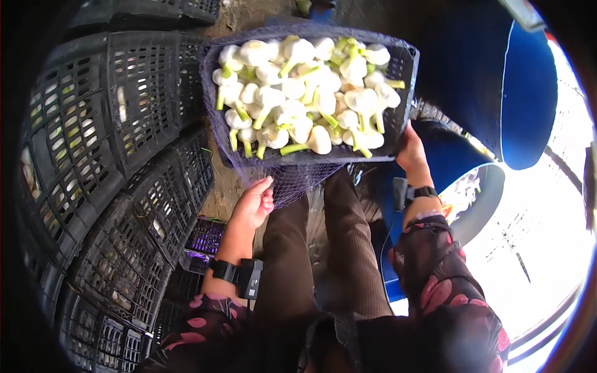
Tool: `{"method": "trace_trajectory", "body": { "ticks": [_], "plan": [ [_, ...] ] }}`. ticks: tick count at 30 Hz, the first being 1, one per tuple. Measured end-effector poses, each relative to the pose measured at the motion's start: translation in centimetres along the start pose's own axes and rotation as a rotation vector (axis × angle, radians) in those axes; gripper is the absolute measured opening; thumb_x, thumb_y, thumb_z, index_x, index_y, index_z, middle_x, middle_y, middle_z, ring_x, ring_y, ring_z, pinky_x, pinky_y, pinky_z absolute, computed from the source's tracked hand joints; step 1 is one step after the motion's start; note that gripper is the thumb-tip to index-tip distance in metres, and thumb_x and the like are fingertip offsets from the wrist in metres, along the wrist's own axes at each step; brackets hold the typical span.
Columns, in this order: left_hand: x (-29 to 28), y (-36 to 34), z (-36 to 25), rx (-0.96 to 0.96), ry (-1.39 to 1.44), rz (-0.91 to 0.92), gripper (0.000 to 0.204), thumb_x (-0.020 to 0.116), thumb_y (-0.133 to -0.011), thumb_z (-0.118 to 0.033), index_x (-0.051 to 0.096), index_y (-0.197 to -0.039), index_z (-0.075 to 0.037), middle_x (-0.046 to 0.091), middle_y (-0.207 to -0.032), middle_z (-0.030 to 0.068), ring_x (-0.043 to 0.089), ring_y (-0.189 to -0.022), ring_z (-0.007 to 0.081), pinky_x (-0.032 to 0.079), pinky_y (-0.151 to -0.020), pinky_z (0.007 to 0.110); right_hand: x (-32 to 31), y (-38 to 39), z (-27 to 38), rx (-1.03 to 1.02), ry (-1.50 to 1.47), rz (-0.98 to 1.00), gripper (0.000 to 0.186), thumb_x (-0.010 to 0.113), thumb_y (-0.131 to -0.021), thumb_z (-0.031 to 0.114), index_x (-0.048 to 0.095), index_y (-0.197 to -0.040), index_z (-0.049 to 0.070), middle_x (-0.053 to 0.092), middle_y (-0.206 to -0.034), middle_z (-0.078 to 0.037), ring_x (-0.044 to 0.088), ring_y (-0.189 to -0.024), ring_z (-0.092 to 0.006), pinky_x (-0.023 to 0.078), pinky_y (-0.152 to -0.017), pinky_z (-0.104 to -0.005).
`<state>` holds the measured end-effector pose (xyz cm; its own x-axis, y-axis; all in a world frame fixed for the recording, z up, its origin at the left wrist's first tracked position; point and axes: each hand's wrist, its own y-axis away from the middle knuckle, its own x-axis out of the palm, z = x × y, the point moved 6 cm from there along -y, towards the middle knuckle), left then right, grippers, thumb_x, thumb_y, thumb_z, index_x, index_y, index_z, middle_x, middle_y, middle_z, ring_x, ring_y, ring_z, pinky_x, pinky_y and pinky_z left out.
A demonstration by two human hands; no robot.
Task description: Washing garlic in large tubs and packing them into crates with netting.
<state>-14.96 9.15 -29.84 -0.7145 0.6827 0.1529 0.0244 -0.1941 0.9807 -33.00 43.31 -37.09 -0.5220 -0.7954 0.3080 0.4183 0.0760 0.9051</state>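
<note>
A black plastic crate full of white garlic bulbs with short green stems is in front of me, above my legs. Purple mesh netting runs along its left and far sides and hangs loose over the near edge. My right hand grips the crate at its near right corner, with the fingers partly hidden behind the wall. Below the near left corner, my left hand is closed, thumb against curled fingers, at the edge of the hanging netting.
Stacked black crates holding pale produce line my left side. To the right stand large blue drums, and an open one has light scraps inside. A purple crate sits low between the stack and my legs. Bright light washes out the far right.
</note>
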Motion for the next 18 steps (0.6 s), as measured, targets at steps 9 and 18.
{"method": "trace_trajectory", "body": {
  "ticks": [9, 18],
  "plan": [
    [8.4, -5.2, 5.0, 0.384, 0.132, 0.290, 0.020, 0.056, -0.089, -0.031, 0.060, -0.094, -0.012, 0.062, -0.095, 0.0020, 0.057, -0.098, 0.0215, 0.033, -0.099, 0.038, -3.2, -0.8, 1.2, -0.254, 0.050, -0.136, 0.013, 0.050, -0.090, 0.010, 0.056, -0.100, 0.005, 0.059, -0.088, -0.002, 0.054, -0.080, -0.0132, 0.044, -0.073, -0.0266],
    [7.2, -7.6, 7.6, 0.388, -0.066, -0.100, 0.026, 0.043, -0.095, -0.037, 0.048, -0.089, -0.013, 0.032, -0.055, -0.0052, 0.030, -0.045, 0.0091, 0.038, -0.055, 0.030, -8.2, -0.4, 0.7, -0.262, 0.210, -0.274, 0.013, 0.051, -0.090, 0.017, 0.053, -0.082, 0.008, 0.046, -0.063, 0.005, 0.042, -0.052, -0.0067, 0.035, -0.046, -0.0220]
  ]
}}
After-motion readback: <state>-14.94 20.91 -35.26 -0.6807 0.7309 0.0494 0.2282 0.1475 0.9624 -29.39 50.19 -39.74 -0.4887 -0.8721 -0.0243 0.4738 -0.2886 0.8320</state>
